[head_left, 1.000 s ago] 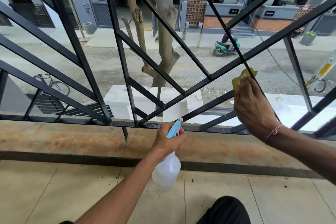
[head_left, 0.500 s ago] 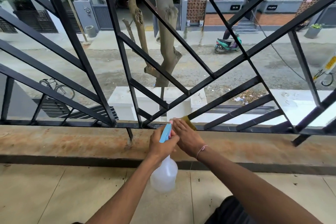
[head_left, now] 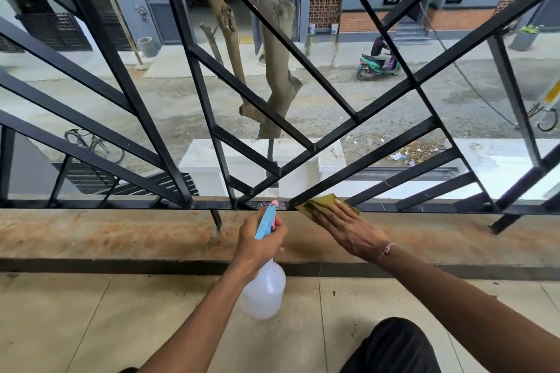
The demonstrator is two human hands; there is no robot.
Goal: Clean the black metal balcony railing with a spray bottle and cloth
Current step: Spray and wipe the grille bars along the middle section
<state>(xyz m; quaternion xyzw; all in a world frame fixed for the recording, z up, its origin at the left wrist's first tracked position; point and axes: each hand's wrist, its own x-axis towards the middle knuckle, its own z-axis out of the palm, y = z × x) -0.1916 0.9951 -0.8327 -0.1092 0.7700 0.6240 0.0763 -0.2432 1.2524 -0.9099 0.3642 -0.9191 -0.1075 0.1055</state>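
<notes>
The black metal railing (head_left: 357,123) fills the upper view, its slanted bars meeting at a bottom rail above a rust-stained ledge. My left hand (head_left: 259,244) grips a clear spray bottle (head_left: 264,294) with a blue and pink head, the nozzle pointing at the wet centre of the bottom rail. My right hand (head_left: 348,230) lies flat on a folded yellow-green cloth (head_left: 319,203), pressing it on the bottom rail where a diagonal bar lands, just right of the nozzle.
The stained concrete ledge (head_left: 121,233) runs below the railing, with beige floor tiles (head_left: 91,321) nearer me. My dark-clothed knee (head_left: 394,345) shows at the bottom right. Beyond the bars are a tree trunk (head_left: 272,63), a street and a scooter rider (head_left: 378,62).
My right hand brought the cloth down from the upper right diagonal bar to the bottom rail and now slides it slightly rightward. The left hand with the bottle has stayed nearly still.
</notes>
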